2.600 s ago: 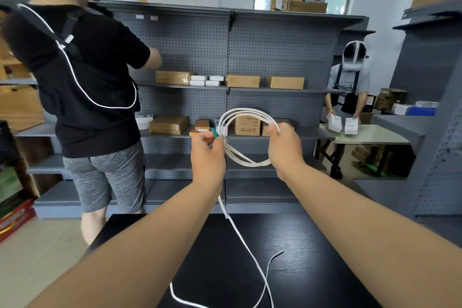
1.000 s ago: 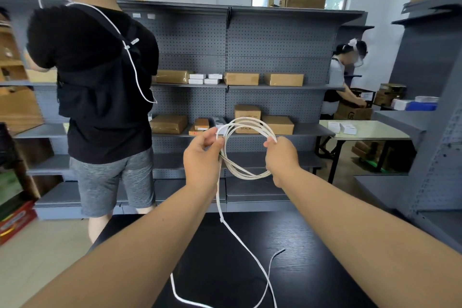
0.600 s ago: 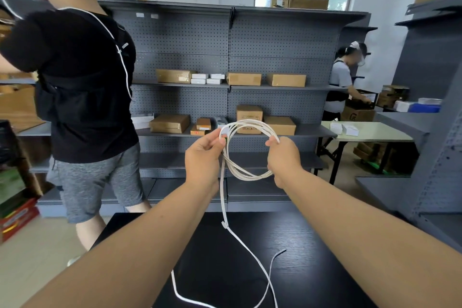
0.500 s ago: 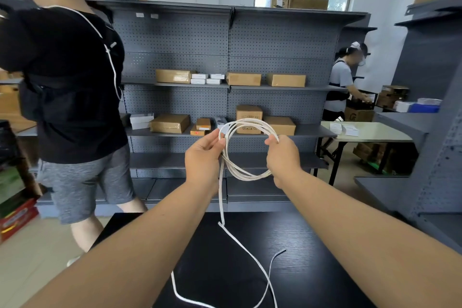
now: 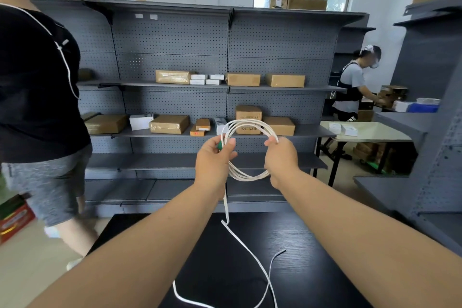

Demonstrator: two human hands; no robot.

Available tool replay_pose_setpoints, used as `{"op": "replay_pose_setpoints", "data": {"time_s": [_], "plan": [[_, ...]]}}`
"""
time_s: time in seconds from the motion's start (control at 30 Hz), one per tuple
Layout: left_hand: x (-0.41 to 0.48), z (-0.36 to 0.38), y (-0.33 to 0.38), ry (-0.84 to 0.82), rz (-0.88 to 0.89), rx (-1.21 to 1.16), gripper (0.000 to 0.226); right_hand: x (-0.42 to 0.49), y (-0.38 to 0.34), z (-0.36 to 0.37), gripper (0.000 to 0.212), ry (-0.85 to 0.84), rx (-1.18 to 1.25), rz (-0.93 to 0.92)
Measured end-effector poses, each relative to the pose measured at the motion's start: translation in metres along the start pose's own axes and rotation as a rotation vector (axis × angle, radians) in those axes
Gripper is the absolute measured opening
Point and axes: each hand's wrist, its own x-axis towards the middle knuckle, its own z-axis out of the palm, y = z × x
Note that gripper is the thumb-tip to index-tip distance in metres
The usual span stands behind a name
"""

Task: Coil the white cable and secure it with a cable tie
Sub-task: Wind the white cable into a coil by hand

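Two bare arms reach out over a black table (image 5: 312, 270). Both hands hold up a white cable (image 5: 250, 121) wound into a round ring of a few loops. The ring hangs in the air between the hands, above the far end of the table. The left hand (image 5: 213, 160) pinches the left side of the ring with thumb and fingers. A small green thing (image 5: 220, 145) peeks out by that thumb; it may be the cable tie, but it is too hidden to be sure. The right hand (image 5: 281, 160) grips the right side, fingers curled over the loops. The loose end of the cable drops from the left hand onto the table and snakes toward the near edge. Behind stands a grey shelf (image 5: 175, 40) with brown boxes (image 5: 242, 79) on it. A person in a black shirt (image 5: 37, 82) stands at the left.
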Motion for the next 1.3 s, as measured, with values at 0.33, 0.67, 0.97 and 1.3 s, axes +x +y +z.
{"op": "replay_pose_setpoints", "data": {"time_s": [0.33, 0.67, 0.97, 1.3], "plan": [[0.018, -0.016, 0.031, -0.092, 0.301, 0.447, 0.026, 0.001, 0.000, -0.009, 0.013, -0.379, 0.263, 0.053], [0.019, -0.015, 0.049, -0.414, 0.414, 0.960, 0.040, -0.004, -0.024, -0.024, 0.021, -0.552, -0.253, -0.450], [0.008, -0.015, 0.049, -0.498, 0.462, 1.052, 0.034, -0.012, -0.020, -0.019, 0.031, -0.454, -0.358, -0.494], [0.007, -0.017, 0.041, -0.469, 0.359, 0.801, 0.019, -0.014, -0.008, -0.008, 0.025, -0.343, -0.098, -0.409]]}}
